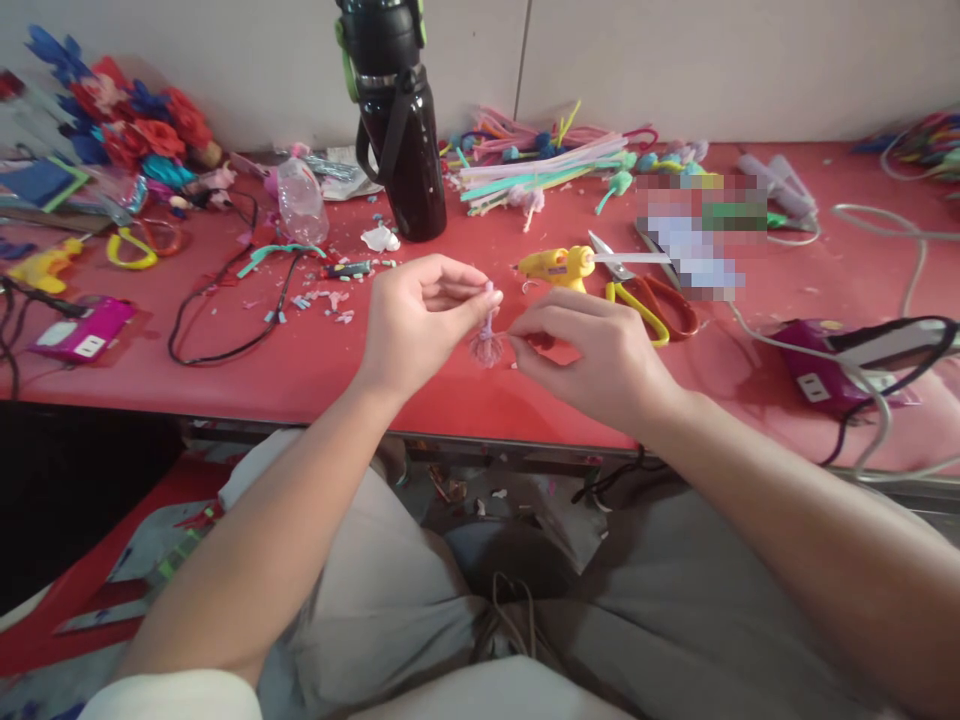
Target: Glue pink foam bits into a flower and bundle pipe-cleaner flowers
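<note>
Between the thumb and fingertips of my left hand (412,325) is a small lilac pipe cleaner piece (487,345). It hangs downward and ends in a wispy, frayed tuft. Just to the right of the tuft, my right hand (607,355) has its thumb and index finger pinched together. Whether any fibres are caught between those fingertips is too small to tell. Behind my right hand lie a yellow hot glue gun (556,266) with a clear glue stick in it and scissors (637,300) with yellow and red handles.
A black bottle (409,150) stands at the back. Bundled pipe cleaners (540,165) lie right of it. Scraps, a clear plastic bottle (301,205) and a cable (217,350) are on the left. Purple power boxes (86,330) sit at both sides of the red table (300,385).
</note>
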`<state>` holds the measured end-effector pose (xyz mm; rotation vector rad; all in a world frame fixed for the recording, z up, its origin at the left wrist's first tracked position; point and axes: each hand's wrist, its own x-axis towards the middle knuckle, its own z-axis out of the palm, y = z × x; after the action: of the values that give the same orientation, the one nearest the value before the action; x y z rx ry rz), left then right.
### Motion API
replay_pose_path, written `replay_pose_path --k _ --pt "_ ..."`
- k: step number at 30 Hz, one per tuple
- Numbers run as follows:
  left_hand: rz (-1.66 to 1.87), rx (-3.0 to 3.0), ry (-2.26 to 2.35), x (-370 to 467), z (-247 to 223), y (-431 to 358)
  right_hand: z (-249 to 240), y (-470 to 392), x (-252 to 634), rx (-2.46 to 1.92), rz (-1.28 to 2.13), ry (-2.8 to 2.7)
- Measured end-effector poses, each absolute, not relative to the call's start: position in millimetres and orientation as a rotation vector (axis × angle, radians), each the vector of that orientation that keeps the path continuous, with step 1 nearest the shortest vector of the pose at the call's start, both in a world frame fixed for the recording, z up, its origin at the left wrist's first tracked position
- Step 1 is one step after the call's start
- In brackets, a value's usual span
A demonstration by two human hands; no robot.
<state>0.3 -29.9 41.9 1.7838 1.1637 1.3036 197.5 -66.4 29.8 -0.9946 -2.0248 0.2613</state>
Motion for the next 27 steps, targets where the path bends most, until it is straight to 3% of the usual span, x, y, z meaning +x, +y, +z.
replay_pose_path --k 27 --pt "1.293 1.738 1.157 2.6 39.4 -30.3 25.2 -73.2 189.3 -0.978 0.144 -2.154"
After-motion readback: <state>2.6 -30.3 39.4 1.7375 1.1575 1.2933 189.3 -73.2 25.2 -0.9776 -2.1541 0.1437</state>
